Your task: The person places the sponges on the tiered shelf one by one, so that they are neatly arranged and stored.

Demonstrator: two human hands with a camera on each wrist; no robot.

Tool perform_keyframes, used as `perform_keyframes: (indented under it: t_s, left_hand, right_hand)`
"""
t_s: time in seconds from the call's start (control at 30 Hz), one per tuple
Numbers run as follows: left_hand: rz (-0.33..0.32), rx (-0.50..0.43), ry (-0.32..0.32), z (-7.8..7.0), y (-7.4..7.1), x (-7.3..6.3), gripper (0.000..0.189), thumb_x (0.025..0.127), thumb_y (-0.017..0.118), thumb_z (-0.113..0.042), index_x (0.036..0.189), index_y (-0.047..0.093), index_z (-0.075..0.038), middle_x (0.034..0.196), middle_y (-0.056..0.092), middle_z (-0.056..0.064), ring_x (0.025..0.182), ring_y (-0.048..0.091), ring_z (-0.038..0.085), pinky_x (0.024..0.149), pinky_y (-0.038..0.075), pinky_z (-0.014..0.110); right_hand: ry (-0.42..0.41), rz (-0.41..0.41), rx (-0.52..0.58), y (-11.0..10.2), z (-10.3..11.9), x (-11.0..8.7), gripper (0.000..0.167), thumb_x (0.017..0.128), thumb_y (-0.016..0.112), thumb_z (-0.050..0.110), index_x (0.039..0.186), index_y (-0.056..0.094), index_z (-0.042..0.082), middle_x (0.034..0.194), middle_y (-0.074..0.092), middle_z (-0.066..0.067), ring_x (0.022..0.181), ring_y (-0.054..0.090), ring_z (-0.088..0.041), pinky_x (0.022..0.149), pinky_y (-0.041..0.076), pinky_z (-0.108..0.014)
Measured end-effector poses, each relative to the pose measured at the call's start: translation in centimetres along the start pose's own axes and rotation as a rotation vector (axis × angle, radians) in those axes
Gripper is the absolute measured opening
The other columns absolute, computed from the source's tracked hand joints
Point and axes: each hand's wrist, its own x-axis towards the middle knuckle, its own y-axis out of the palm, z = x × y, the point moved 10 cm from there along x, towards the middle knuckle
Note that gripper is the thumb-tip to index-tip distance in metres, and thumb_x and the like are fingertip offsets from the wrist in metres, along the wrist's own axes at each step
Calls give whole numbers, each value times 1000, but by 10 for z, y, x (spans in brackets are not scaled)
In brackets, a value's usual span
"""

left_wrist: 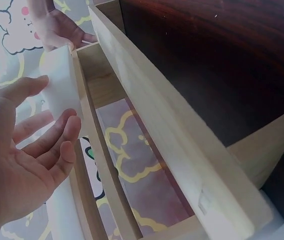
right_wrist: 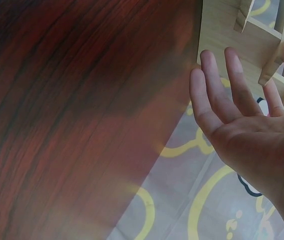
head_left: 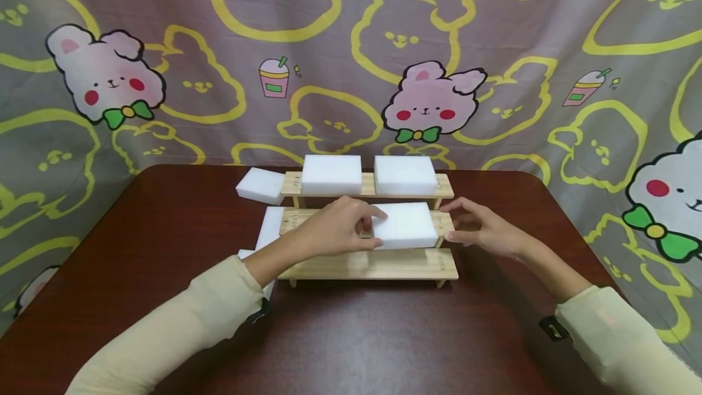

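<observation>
A white foam block (head_left: 406,224) lies on the middle tier (head_left: 443,224) of a three-step wooden rack, toward its right end. My left hand (head_left: 340,227) is at the left end of this block, thumb and forefinger apart and their tips right at its edge. In the left wrist view the fingers (left_wrist: 51,150) are loosely bent beside the block (left_wrist: 61,85). By the right end of the middle tier is my right hand (head_left: 485,230), its thumb and fingers spread with nothing between them. The right wrist view shows that palm (right_wrist: 262,140) facing up, fingers extended.
Two white foam blocks, a left one (head_left: 331,175) and a right one (head_left: 406,175), sit on the top tier (head_left: 368,185). The bottom tier (head_left: 367,265) is in front. More white blocks, one at the back (head_left: 260,185), stand left of the rack on the dark table (head_left: 351,334). A patterned curtain (head_left: 329,47) hangs behind.
</observation>
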Motion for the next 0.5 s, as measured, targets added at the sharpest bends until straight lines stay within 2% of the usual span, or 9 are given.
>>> perform_keyframes:
  t_s: [0.2, 0.5]
  left_hand:
    - [-20, -8, 8, 2, 0, 4, 38, 92, 81, -22, 122, 74, -1, 87, 74, 4, 74, 64, 11, 72, 52, 21]
    - [-49, -3, 25, -1, -1, 7, 36, 92, 80, -21, 121, 74, 1, 88, 75, 5, 73, 66, 10, 72, 53, 21]
  right_hand:
    - [-4, -1, 1, 0, -1, 0, 49, 97, 72, 10, 138, 47, 2, 125, 58, -24, 104, 63, -34, 82, 58, -50]
    - [-7, 0, 7, 0, -1, 0, 50, 97, 72, 10, 139, 47, 2, 120, 61, -23, 102, 65, -31, 81, 58, -48]
